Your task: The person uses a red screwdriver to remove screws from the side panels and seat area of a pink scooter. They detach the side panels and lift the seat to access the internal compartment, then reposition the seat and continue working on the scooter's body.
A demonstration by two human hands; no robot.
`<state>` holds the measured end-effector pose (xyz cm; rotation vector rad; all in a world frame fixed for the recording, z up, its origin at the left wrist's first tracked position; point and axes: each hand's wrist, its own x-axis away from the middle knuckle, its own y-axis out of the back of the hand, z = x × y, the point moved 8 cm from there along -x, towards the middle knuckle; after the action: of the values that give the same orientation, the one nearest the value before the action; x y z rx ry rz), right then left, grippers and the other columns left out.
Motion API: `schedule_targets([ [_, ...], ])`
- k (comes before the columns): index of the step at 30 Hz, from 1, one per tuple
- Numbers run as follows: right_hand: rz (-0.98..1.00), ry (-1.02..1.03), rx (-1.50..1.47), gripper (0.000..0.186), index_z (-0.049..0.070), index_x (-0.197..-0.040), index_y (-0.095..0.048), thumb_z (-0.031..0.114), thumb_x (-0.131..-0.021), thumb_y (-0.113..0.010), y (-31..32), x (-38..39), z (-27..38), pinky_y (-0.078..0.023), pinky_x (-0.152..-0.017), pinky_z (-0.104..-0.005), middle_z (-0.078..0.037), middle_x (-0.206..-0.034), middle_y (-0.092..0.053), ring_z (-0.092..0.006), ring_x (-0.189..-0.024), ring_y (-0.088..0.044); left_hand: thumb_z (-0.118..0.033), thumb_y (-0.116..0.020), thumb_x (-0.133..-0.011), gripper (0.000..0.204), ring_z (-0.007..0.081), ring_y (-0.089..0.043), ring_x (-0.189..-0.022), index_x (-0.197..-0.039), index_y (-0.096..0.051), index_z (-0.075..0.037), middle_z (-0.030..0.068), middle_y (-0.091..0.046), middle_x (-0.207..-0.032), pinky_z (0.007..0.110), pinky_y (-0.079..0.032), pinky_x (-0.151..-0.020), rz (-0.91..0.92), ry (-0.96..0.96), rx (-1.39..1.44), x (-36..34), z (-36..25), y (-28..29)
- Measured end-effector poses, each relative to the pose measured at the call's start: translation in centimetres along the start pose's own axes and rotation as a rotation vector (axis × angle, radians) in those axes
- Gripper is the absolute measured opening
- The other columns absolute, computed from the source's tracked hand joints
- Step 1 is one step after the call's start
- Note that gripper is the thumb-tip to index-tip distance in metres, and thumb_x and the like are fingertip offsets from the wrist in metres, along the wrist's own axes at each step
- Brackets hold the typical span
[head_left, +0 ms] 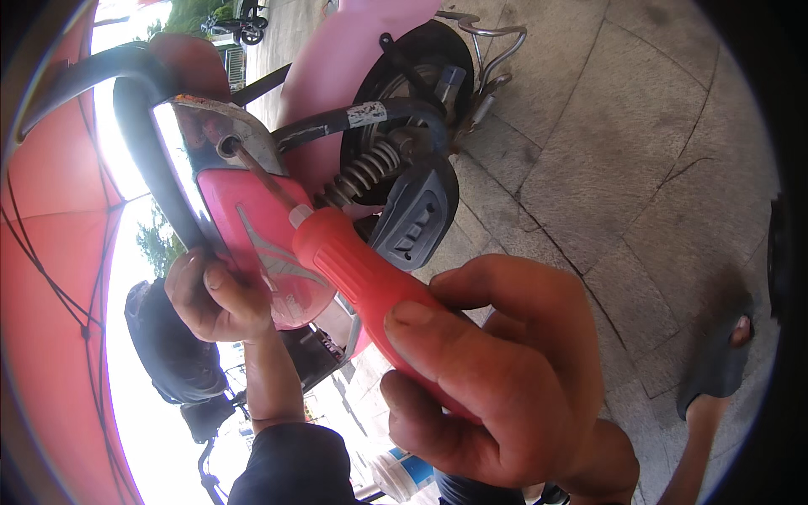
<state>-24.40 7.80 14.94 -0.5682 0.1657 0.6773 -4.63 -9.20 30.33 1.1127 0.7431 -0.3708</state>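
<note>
My right hand (522,362) is closed around a large screwdriver (358,273) with a ridged red handle. Its rusty shaft points up and to the left, and the tip meets a dark round hole in a worn metal plate (244,126). How deep the tip sits cannot be made out. The plate adjoins a glossy pink panel (252,210) of a scooter. On the left, my left hand (220,295) is curled around the lower part of a thick black tube (151,160), beside that panel's edge.
The scooter's coil spring (364,172), rear wheel (412,76) and black slotted cover (417,219) lie beyond the screwdriver. A bent metal rack (501,50) juts out over stone paving (623,151). Red canopy fabric (59,278) hangs at left. A sandalled foot (715,370) stands at right.
</note>
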Motion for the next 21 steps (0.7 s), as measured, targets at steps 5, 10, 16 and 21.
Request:
schedule_targets([
  [5,-0.011,0.024,0.032,0.036,0.001,-0.111,-0.068,0.008,-0.077,-0.079,-0.8,-0.6,-0.2,-0.049,-0.058,-0.0246,-0.021,-0.103,-0.061,-0.0213,-0.082,-0.062,-0.013,-0.057,-0.096,0.019,0.0173,-0.057,-0.074,-0.105,-0.060,0.004,0.0136,-0.060,-0.097,0.028,-0.047,-0.062,-0.054,0.025,0.061,0.1,0.2,0.0],
  [10,-0.013,-0.001,-0.042,0.036,0.000,-0.110,-0.068,0.008,-0.076,-0.078,-1.3,-0.7,-0.5,-0.050,-0.061,-0.0271,-0.021,-0.103,-0.060,-0.0208,-0.080,-0.062,-0.012,-0.057,-0.096,0.019,0.0170,-0.057,-0.073,-0.105,-0.060,0.004,0.0138,-0.060,-0.098,0.028,-0.046,-0.062,-0.002,-0.027,-0.001,-0.1,-0.3,0.0],
  [16,-0.027,-0.349,-0.402,0.039,-0.003,-0.116,-0.062,0.010,-0.081,-0.072,-1.0,-0.3,-4.5,-0.048,-0.077,-0.0260,-0.012,-0.103,-0.064,-0.0126,-0.086,-0.060,-0.011,-0.057,-0.095,0.018,0.0167,-0.057,-0.070,-0.106,-0.060,0.004,0.0146,-0.061,-0.098,0.028,-0.046,-0.064,0.037,-0.022,0.036,-0.4,-0.4,-0.1],
  [21,0.027,-0.235,-0.188,0.036,-0.002,-0.114,-0.064,0.008,-0.081,-0.074,-1.3,-0.5,-3.3,-0.050,-0.071,-0.0257,-0.014,-0.104,-0.064,-0.0141,-0.082,-0.061,-0.009,-0.057,-0.094,0.018,0.0191,-0.058,-0.076,-0.106,-0.060,0.004,0.0154,-0.062,-0.099,0.030,-0.048,-0.069,0.033,-0.006,0.006,-0.2,-0.6,0.0],
])
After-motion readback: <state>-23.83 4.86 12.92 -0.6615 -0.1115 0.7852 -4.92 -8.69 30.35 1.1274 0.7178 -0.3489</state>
